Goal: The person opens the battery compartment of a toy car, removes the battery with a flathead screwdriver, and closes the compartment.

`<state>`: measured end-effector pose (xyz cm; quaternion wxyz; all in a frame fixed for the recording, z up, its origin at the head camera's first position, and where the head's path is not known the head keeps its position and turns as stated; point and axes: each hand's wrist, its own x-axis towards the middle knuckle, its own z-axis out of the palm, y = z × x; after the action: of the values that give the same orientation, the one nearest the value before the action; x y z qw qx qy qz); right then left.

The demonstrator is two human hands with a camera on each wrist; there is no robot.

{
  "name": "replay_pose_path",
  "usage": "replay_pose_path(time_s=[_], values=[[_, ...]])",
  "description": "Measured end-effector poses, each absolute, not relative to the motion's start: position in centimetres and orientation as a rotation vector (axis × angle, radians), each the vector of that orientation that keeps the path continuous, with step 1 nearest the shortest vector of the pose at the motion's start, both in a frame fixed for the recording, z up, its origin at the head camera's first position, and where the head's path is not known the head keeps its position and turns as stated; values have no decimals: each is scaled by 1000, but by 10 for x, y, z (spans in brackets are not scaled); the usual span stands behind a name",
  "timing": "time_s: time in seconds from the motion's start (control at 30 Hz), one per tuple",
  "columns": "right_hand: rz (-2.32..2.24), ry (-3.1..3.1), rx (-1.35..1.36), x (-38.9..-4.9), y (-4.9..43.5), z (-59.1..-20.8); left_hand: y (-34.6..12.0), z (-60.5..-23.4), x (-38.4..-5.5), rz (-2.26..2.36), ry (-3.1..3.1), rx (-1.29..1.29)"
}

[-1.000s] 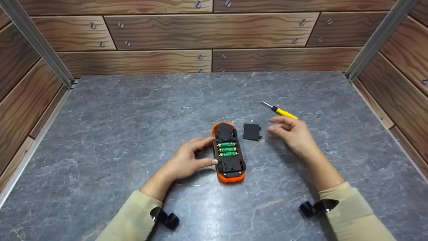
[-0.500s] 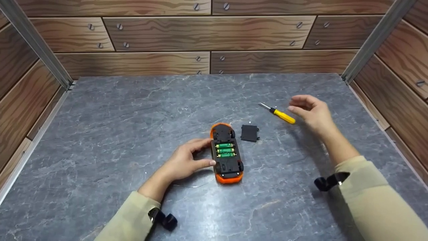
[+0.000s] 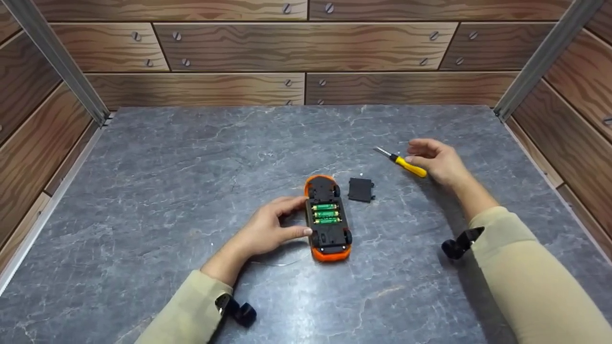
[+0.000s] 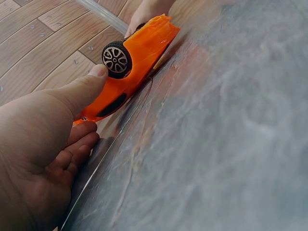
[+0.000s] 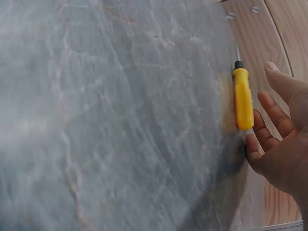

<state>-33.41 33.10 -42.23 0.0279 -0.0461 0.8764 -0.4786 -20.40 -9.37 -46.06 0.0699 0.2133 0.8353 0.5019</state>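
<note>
An orange toy car (image 3: 331, 256) lies upside down on the table, its black underside facing up. Several green batteries (image 3: 326, 214) sit in its uncovered compartment. My left hand (image 3: 267, 229) touches the car's left side, with the thumb (image 4: 91, 84) against a wheel (image 4: 116, 59) and the index finger farther along. Right of the car lies a square black battery cover (image 3: 361, 189). My right hand (image 3: 440, 162) hovers by the yellow handle of a screwdriver (image 3: 412, 167), fingers loosely bent and holding nothing. In the right wrist view, a gap shows between thumb and screwdriver (image 5: 243, 101).
The grey marbled table (image 3: 201, 153) is bounded by wood-patterned walls (image 3: 306, 45) and metal corner posts. A tiny bright speck (image 3: 361, 174) lies just behind the cover. A thin clear strand (image 3: 282, 264) curves near my left wrist.
My right hand has moved from beside the battery cover out to the right and back, then slightly in toward the screwdriver handle. The left hand and toy car have stayed put.
</note>
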Motion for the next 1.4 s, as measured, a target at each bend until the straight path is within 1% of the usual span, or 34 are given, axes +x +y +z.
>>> replay_pose_path(time_s=[0.23, 0.63, 1.4], values=[[-1551, 2594, -124, -336, 334, -434, -90, -462, -207, 1530, 2495, 675], [-1517, 2567, -124, -339, 334, -444, -93, -462, -205, 1499, 2518, 649], [-1395, 2689, -112, -336, 328, -440, -93, -461, -205, 1499, 2533, 654]])
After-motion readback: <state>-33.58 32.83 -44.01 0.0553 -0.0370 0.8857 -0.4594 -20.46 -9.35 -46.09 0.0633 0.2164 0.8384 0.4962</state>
